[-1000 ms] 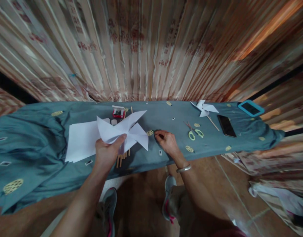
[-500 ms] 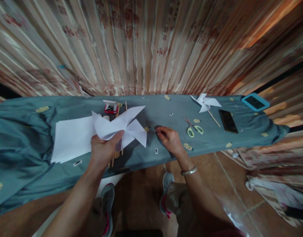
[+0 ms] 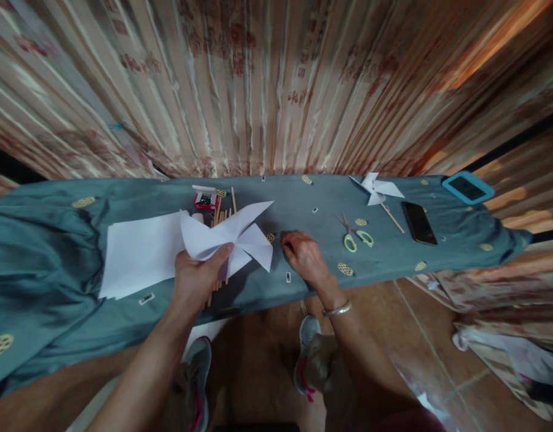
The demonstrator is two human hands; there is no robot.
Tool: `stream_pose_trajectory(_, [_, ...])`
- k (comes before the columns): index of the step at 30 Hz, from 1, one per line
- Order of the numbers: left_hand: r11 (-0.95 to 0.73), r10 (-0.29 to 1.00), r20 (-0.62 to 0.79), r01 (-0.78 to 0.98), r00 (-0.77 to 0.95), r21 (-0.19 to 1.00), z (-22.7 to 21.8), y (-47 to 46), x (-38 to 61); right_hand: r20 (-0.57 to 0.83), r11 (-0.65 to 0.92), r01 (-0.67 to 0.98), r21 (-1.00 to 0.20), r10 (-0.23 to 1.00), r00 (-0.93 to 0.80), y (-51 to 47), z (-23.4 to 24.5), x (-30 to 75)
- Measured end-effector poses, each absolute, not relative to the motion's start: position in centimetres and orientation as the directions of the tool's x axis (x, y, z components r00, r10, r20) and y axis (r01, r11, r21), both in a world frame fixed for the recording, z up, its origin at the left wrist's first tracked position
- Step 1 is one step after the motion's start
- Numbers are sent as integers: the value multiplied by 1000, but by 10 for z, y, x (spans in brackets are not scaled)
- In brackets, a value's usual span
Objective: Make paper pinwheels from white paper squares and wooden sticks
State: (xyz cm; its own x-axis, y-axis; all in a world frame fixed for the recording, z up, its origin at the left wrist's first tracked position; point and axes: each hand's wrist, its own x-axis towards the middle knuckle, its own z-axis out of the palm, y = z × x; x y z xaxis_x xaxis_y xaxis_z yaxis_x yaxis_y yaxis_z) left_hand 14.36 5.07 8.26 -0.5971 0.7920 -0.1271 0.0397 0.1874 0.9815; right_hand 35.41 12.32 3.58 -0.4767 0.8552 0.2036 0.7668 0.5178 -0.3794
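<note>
My left hand (image 3: 202, 270) grips a white paper pinwheel (image 3: 253, 243), its thumb pressed near the middle where the folded blades meet. Just right of the pinwheel, my right hand (image 3: 303, 255) is low over the cloth with its fingers curled together. Whatever those fingertips pinch, if anything, is hidden. Several wooden sticks (image 3: 221, 216) lie partly covered by the pinwheel. Behind them stands an open small red box (image 3: 206, 198) with dark bits inside. White paper sheets (image 3: 139, 255) are stacked to the left of the pinwheel.
Scissors (image 3: 353, 233) with yellow-green handles lie right of my right hand. Farther right are a pinwheel on a stick (image 3: 376, 189), a black phone (image 3: 419, 223) and a blue-framed device (image 3: 469, 187). A green-grey cloth (image 3: 294, 201) covers the table; a curtain (image 3: 258, 90) hangs behind.
The whole view has shifted slightly. My right hand has turned and curled further, hiding the tiny shiny thing seen at its fingertips. My left hand keeps its hold on the pinwheel.
</note>
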Motion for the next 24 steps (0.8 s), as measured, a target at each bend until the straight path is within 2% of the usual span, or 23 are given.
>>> stream_pose_trajectory(6, [193,795,-126,49,-594,980,78,48,137,118,492,832,-255,870,-479,119,44,348])
stream_pose_trajectory(13, [215,818,-151,52,-555,975,69,47,140,143,487,811,-324,873,-467,116,40,346])
stream_pose_trajectory(16, [215,848,-157,57,-506,975,64,46,145,179,467,756,-459,882,-437,117,36,350])
stream_pose_trajectory(19, [202,855,-164,25,-493,979,63,48,149,203,342,609,-716,936,-288,121,40,359])
stream_pose_trajectory(22, [186,849,-171,-20,-500,982,65,51,153,167,182,236,-955,983,-81,123,58,365])
stream_pose_trajectory(24, [194,847,-192,-47,-496,980,69,53,156,130,129,-27,-991,991,-38,118,77,361])
